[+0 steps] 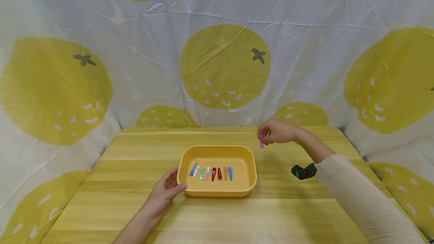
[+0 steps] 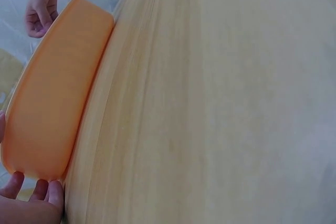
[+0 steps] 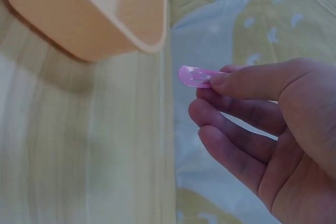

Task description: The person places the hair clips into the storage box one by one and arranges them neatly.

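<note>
Pinched between the thumb and forefinger of my right hand (image 1: 278,131) is a pink snap hair clip (image 3: 197,76), raised beyond the right back corner of a yellow plastic basin (image 1: 217,194). The other fingers of that hand curl loosely below the clip in the right wrist view. My left hand (image 1: 163,191) holds the basin's left side, thumb at the front left corner of the rim and fingers against the outer wall. Inside the basin lies a row of several hair clips, among them a green clip (image 1: 201,173), a dark red clip (image 1: 213,174) and a blue clip (image 1: 230,173).
The basin stands on a wood-grain table (image 1: 135,176). A black wrist device (image 1: 304,171) shows by the right sleeve. Behind the table and along its sides hangs a pale cloth (image 1: 149,67) printed with yellow fruit.
</note>
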Motion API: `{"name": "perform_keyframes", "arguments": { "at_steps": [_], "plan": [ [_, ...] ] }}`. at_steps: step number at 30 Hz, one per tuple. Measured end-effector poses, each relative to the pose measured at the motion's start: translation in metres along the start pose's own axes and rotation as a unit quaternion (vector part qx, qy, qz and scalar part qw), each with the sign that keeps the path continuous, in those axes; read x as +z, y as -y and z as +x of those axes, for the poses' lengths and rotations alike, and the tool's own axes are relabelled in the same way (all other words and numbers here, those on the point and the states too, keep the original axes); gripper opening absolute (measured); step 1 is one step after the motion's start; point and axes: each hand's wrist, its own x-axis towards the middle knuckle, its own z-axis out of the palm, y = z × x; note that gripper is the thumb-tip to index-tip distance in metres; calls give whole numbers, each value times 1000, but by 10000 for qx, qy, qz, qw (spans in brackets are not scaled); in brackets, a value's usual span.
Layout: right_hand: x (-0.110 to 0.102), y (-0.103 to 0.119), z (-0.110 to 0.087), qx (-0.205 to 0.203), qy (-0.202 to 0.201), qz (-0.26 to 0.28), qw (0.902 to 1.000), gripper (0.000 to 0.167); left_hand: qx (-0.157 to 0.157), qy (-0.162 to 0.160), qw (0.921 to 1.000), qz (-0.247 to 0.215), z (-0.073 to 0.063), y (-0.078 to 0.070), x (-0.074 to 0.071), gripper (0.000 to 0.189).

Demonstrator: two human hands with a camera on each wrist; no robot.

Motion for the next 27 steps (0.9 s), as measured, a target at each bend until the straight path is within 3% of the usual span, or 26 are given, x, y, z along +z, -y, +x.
{"name": "perform_keyframes", "arguments": {
  "at_steps": [18,27],
  "plan": [
    [35,35,44,-442,454,196,9978,11,54,80,9999,74,-2,-1,-2,71],
    [52,42,58,-184,825,239,9961,8,24,117,9999,107,0,-1,-1,71]
  ]
}}
